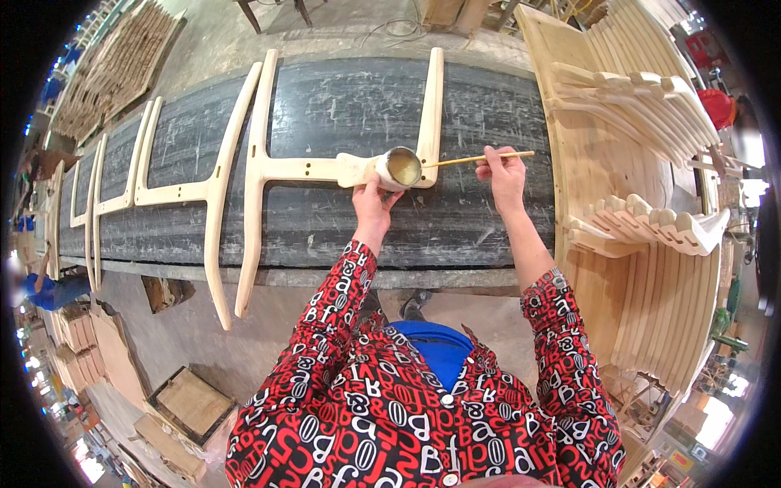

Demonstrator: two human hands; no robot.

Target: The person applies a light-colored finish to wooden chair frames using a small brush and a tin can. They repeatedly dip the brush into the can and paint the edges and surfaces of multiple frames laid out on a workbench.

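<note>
Glue tin (400,168): small round metal can, tilted so its mouth faces the camera, held over the dark scarred workbench (480,220) just where the cross-rail of the nearest H-shaped wooden frame (268,168) meets its right upright.

Near field: both forearms come up from the lower edge in red patterned sleeves. Left hand (373,203) closed around the tin from below and behind. Right hand (504,172) pinches a thin wooden stick (476,159) between thumb and fingers; the stick runs left, its tip at or inside the tin's mouth. I cannot tell whether the tip touches the contents.

Contents: pale yellowish, glossy fill, likely adhesive, visible well up inside the tin. No other open container seen on the bench.

Risk, judged from this pose: the tin is tipped steeply over the frame, so the fill could run over the lip onto the wood or bench. A loaded stick could drip in transit if carried flat. The grip is one-handed, so a slip would drop the tin on the joint.

Further out: two more frames (183,191) lie to the left on the bench. To the right, racks of stacked curved wooden parts (643,224). Lower left, on the floor, wooden crates (191,403) with flat boards inside.
</note>
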